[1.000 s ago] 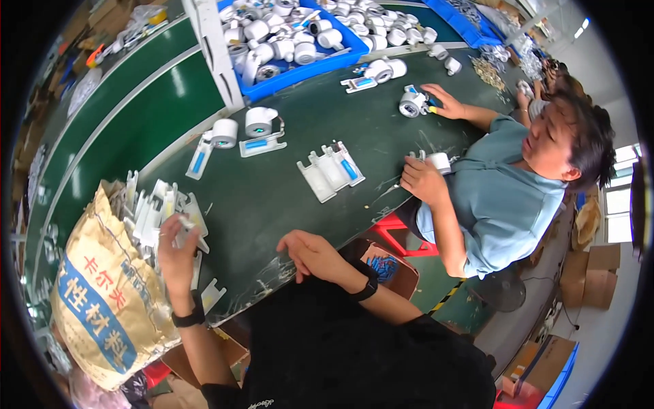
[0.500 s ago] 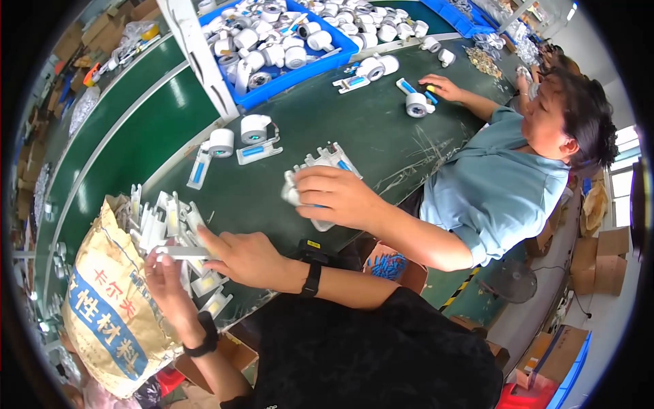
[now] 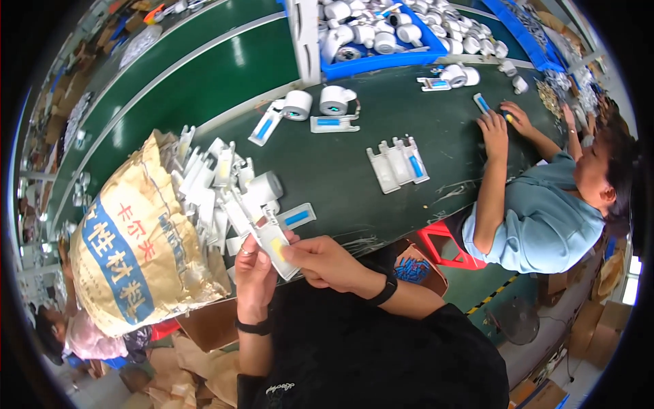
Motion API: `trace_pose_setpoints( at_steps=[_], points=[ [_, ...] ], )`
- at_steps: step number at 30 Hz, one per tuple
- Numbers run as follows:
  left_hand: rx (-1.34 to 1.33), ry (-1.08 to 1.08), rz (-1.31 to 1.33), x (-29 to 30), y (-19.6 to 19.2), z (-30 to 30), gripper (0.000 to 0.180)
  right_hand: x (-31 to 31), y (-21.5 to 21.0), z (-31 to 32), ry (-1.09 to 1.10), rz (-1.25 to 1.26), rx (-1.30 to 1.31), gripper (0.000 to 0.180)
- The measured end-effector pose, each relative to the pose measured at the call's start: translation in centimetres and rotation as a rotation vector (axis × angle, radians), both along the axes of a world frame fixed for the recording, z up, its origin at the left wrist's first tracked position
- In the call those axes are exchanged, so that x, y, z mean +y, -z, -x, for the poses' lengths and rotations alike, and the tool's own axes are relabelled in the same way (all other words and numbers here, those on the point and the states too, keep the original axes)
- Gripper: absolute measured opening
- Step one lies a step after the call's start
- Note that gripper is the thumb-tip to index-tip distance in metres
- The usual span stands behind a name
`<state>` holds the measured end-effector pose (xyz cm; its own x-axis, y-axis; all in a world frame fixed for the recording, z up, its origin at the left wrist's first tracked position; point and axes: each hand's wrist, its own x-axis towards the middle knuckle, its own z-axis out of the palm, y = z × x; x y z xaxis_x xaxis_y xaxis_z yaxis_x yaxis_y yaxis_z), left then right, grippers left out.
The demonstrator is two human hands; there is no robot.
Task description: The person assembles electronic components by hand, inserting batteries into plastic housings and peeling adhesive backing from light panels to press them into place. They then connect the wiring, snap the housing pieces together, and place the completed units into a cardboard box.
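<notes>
Here, below and left of the frame's centre: one white plastic casing (image 3: 272, 238), pinched by left hand (image 3: 255, 276) and right hand (image 3: 327, 264), fingers closed, underside and some fingertips hidden.

dark fan (image 3: 516, 320), red stool (image 3: 458, 261), yellow-black floor stripe (image 3: 489, 296)

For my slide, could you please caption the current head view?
The left hand and right hand hold a white plastic piece near a tan sack.
</notes>
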<state>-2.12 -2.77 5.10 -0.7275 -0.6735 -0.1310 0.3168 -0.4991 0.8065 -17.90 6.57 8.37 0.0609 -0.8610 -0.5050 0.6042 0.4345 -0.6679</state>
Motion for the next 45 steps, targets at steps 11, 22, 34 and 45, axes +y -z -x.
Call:
trace_pose_setpoints(
  at_steps=[11, 22, 34, 45],
  points=[
    [0.014, -0.030, -0.190, 0.1, -0.8, 0.2, 0.054, 1.0, -0.5, 0.6, 0.203, 0.756, 1.497, 0.024],
    [0.030, 0.016, -0.263, 0.1, 0.0, 0.3, 0.048, 1.0, 0.1, 0.7, 0.145, 0.838, 1.635, 0.023],
    [-0.025, 0.012, -0.255, 0.3, -0.3, 1.3, 0.046, 1.4, 0.9, 1.2, 0.220, 0.742, 1.507, 0.025],
    [-0.108, 0.031, -0.265, 0.5, -0.4, 2.3, 0.044, 1.5, 1.3, 1.8, 0.242, 0.748, 1.543, 0.026]
  ],
)
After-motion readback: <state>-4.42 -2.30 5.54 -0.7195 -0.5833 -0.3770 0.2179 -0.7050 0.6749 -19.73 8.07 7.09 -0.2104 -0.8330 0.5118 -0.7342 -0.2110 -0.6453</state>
